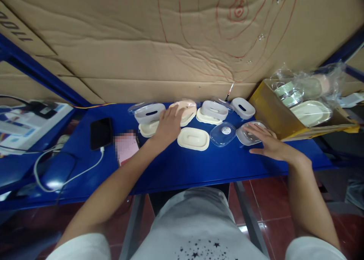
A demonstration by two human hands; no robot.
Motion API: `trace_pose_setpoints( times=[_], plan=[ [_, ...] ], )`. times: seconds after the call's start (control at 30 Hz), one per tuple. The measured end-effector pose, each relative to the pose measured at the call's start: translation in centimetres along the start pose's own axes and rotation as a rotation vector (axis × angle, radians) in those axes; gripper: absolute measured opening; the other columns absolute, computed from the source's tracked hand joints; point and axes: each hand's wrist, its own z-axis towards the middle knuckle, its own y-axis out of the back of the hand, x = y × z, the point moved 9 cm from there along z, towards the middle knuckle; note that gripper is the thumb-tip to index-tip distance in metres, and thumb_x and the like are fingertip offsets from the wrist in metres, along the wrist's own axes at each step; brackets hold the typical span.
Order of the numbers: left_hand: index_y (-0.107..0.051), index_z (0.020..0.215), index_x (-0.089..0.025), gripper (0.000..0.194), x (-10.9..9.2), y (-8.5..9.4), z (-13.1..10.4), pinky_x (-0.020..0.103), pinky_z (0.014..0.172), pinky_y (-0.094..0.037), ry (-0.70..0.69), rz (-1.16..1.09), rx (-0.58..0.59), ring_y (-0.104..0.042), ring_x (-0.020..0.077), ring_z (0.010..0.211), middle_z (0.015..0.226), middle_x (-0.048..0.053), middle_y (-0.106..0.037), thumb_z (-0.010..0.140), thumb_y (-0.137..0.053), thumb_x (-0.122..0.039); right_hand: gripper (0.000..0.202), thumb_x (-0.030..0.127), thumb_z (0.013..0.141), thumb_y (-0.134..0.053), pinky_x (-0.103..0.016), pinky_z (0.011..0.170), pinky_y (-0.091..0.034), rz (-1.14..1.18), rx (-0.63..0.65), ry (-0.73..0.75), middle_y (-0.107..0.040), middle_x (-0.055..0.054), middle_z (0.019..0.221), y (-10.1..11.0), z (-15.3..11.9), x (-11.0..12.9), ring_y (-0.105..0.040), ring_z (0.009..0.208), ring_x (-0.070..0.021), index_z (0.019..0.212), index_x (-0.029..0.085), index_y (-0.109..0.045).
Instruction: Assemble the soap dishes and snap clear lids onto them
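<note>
My left hand (170, 124) reaches over the row of oval plastic pieces, its fingers stretched onto a peach oval piece (188, 110). Left of it a pale grey oval shell with a slot (146, 113) rests on a cream base (148, 129). My right hand (264, 138) is spread, fingers over a clear plastic cover (244, 135) at the right end. Between the hands lie a cream oval base with a raised middle (193, 139) and a clear lid with a round white label (222, 134). Behind them are two more pale grey slotted shells (214, 110), (243, 108).
An open cardboard box (265, 114) with plastic-wrapped pieces stands at the right. A black phone (101, 133) on a white cable and a pink item (127, 148), partly blurred, lie at the left. Cardboard (127, 59) with red lines backs the blue table (176, 171).
</note>
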Motion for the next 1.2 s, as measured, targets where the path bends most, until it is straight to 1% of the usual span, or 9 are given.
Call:
trace_pose_setpoints(
  times=[0.1,0.2,0.3,0.43,0.6,0.7,0.83,1.0,1.2],
  plan=[
    [-0.055,0.158,-0.021,0.057,-3.3,-0.3,-5.1,0.062,0.128,-0.034,-0.169,0.025,0.028,-0.051,0.0373,0.154,0.169,0.019,-0.051,0.104,-0.040,-0.011,0.063,0.050,0.101,-0.063,-0.072,0.111,-0.050,0.001,-0.056,0.012,-0.055,-0.007,0.169,0.6,1.2,0.3,-0.054,0.152,-0.0443,0.162,0.043,-0.054],
    [-0.058,0.155,-0.028,0.049,-4.9,-1.3,-10.2,0.062,0.128,-0.036,-0.231,0.008,0.071,-0.054,0.0341,0.152,0.168,0.015,-0.054,0.110,-0.042,-0.019,0.047,0.050,0.108,-0.054,-0.067,0.113,-0.048,0.082,-0.067,0.095,-0.069,-0.006,0.155,1.7,3.5,1.7,-0.064,0.142,-0.0389,0.153,0.041,-0.064],
    [-0.060,0.153,-0.029,0.046,-4.7,-2.1,-13.9,0.062,0.127,-0.038,-0.226,-0.029,0.059,-0.056,0.0325,0.150,0.168,0.014,-0.053,0.112,-0.042,-0.021,0.042,0.048,0.112,-0.049,-0.062,0.114,-0.046,0.083,-0.221,0.113,-0.075,-0.010,0.145,3.9,4.9,2.7,-0.068,0.136,-0.0370,0.142,0.032,-0.072],
    [-0.062,0.149,-0.030,0.042,-3.2,-2.2,-16.6,0.060,0.128,-0.040,-0.194,-0.120,-0.014,-0.059,0.0306,0.147,0.165,0.014,-0.056,0.112,-0.046,-0.020,0.038,0.047,0.113,-0.051,-0.055,0.108,-0.046,-0.045,-0.469,0.020,-0.080,-0.017,0.131,5.9,2.8,3.3,-0.072,0.126,-0.0363,0.127,0.026,-0.079],
    [-0.060,0.147,-0.027,0.040,-1.6,-1.4,-18.3,0.057,0.123,-0.045,-0.228,-0.247,-0.098,-0.061,0.0286,0.143,0.159,0.014,-0.059,0.112,-0.050,-0.014,0.049,0.056,0.108,-0.060,-0.055,0.107,-0.053,0.023,-0.242,0.018,-0.074,-0.013,0.146,1.7,-1.0,3.4,-0.070,0.133,-0.0374,0.147,0.026,-0.067],
    [-0.060,0.146,-0.027,0.038,-1.1,-1.4,-18.4,0.057,0.122,-0.046,-0.238,-0.254,-0.100,-0.060,0.0292,0.143,0.159,0.014,-0.059,0.112,-0.051,-0.013,0.043,0.052,0.111,-0.056,-0.056,0.109,-0.054,0.068,-0.209,0.021,-0.076,-0.010,0.144,0.2,-1.4,2.6,-0.072,0.132,-0.0350,0.145,0.030,-0.069],
    [-0.058,0.147,-0.026,0.038,-1.1,-1.5,-18.3,0.057,0.119,-0.047,-0.256,-0.272,-0.098,-0.060,0.0289,0.140,0.158,0.014,-0.059,0.112,-0.051,-0.013,0.036,0.047,0.114,-0.048,-0.055,0.108,-0.055,0.136,-0.210,0.022,-0.083,-0.006,0.124,-0.1,-0.2,2.3,-0.078,0.119,-0.0322,0.122,0.030,-0.079],
    [-0.060,0.143,-0.026,0.035,-0.5,-1.4,-18.6,0.052,0.115,-0.051,-0.221,-0.315,-0.135,-0.061,0.0280,0.137,0.154,0.014,-0.061,0.112,-0.052,-0.012,0.050,0.057,0.107,-0.063,-0.058,0.117,-0.052,0.145,-0.186,0.015,-0.072,-0.011,0.147,-0.7,-0.5,2.9,-0.069,0.135,-0.0361,0.148,0.031,-0.067],
    [-0.063,0.140,-0.027,0.033,-0.4,-1.5,-18.6,0.051,0.112,-0.052,-0.214,-0.357,-0.137,-0.065,0.0264,0.132,0.149,0.011,-0.066,0.112,-0.053,-0.013,0.044,0.046,0.112,-0.055,-0.055,0.113,-0.054,0.113,-0.236,0.019,-0.073,-0.012,0.145,-0.9,-1.6,3.2,-0.070,0.134,-0.0345,0.152,0.031,-0.064]
  ],
)
